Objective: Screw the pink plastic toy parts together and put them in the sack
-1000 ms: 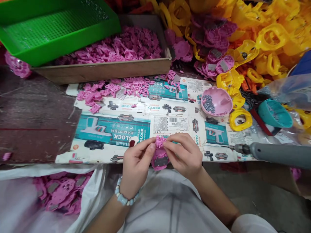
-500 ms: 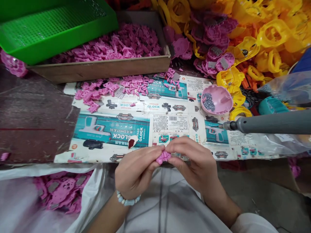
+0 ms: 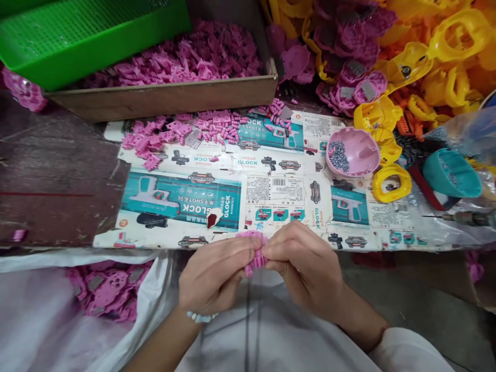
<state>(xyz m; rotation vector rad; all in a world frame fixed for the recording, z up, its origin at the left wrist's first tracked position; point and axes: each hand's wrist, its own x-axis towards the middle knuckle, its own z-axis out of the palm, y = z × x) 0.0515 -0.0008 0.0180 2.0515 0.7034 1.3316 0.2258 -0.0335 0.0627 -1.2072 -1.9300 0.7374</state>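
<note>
Between my two hands, just off the table's front edge, is a small pink plastic part (image 3: pixel 259 258). My left hand (image 3: pixel 217 274) pinches it from the left, thumb below and fingers above. From the other side my right hand (image 3: pixel 308 263) grips it between thumb and forefinger. The fingers cover much of the part, so its exact shape is hard to make out. Beyond the hands lies a printed cardboard sheet (image 3: pixel 279 206), with loose pink pieces (image 3: pixel 155 137) and small ridged pink pegs (image 3: pixel 222 129) on its far side.
A cardboard box (image 3: pixel 174 101) of pink parts stands behind, with a green basket (image 3: pixel 116 49) over its left. A pink bowl (image 3: pixel 358 155) holds screws. Yellow shells (image 3: pixel 455 36) are heaped at right, near a teal cup (image 3: pixel 451 173). A white bag (image 3: pixel 158 294) of pink parts hangs front left.
The grey screwdriver at right has swung mostly out of view, uncovering the teal cup. More of the pink part shows between my hands, and it appears turned. The view has shifted slightly.
</note>
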